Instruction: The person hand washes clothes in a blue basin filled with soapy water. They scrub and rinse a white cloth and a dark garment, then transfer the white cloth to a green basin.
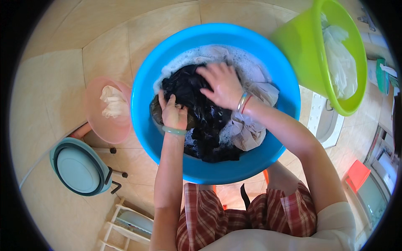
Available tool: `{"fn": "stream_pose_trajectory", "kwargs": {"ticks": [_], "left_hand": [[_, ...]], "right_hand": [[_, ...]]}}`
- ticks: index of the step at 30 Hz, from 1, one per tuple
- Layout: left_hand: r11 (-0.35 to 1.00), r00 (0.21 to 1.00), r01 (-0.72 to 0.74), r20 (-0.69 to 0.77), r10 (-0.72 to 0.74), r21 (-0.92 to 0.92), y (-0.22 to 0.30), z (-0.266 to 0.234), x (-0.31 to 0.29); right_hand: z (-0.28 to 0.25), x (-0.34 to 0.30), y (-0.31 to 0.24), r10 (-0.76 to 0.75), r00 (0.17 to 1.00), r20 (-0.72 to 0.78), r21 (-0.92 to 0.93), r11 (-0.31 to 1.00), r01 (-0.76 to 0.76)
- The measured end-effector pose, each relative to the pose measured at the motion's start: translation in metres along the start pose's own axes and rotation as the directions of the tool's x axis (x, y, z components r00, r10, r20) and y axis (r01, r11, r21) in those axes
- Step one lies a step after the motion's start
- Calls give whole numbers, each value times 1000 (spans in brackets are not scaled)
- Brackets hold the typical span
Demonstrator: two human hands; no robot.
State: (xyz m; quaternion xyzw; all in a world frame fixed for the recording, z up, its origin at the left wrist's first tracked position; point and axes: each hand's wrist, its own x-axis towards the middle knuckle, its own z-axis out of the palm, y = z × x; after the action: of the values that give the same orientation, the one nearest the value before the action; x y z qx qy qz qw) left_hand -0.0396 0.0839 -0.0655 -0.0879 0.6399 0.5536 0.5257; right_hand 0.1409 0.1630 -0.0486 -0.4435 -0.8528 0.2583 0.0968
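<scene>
A wide blue basin (144, 79) holds sudsy water and wet laundry. The soaked black garment (213, 125) fills its middle, bunched and dark. My left hand (173, 113), with a pale green bangle at the wrist, has its fingers curled at the garment's left edge, gripping cloth. Over the upper part of the same garment, my right hand (226, 85) is spread, fingers apart and slightly smeared by motion. White cloth (251, 136) lies bunched along the basin's right side. A dark olive cloth (156, 111) shows partly beside my left hand.
A tall lime-green tub (301, 46) with a white plastic bag (341, 62) stands at the far right. To the left are a pink basin (98, 119) with cream cloth and a grey-green folding basin (77, 165). A white slatted rack (119, 228) is near left; a white washboard-like tray (326, 119) lies right.
</scene>
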Motion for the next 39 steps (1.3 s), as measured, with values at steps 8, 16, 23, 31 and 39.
{"fn": "stream_pose_trajectory", "kwargs": {"ticks": [8, 16, 23, 31, 39], "left_hand": [[990, 967, 140, 216, -135, -9, -7, 21, -2], [711, 534, 687, 766, -358, -147, 30, 36, -28], [810, 131, 586, 985, -113, 15, 24, 44, 10], [912, 919, 172, 395, -13, -371, 2, 33, -41], [984, 976, -133, 155, 150, -115, 7, 58, -57]], "right_hand": [[48, 5, 26, 94, 995, -32, 288, 954, -81], [-48, -43, -107, -582, 797, -161, 166, 780, 603], [-41, -23, -134, -407, 815, -412, 67, 879, 473], [-33, 10, -91, -237, 833, -500, 343, 829, 442], [10, 24, 34, 192, 939, -285, 178, 973, -145]]}}
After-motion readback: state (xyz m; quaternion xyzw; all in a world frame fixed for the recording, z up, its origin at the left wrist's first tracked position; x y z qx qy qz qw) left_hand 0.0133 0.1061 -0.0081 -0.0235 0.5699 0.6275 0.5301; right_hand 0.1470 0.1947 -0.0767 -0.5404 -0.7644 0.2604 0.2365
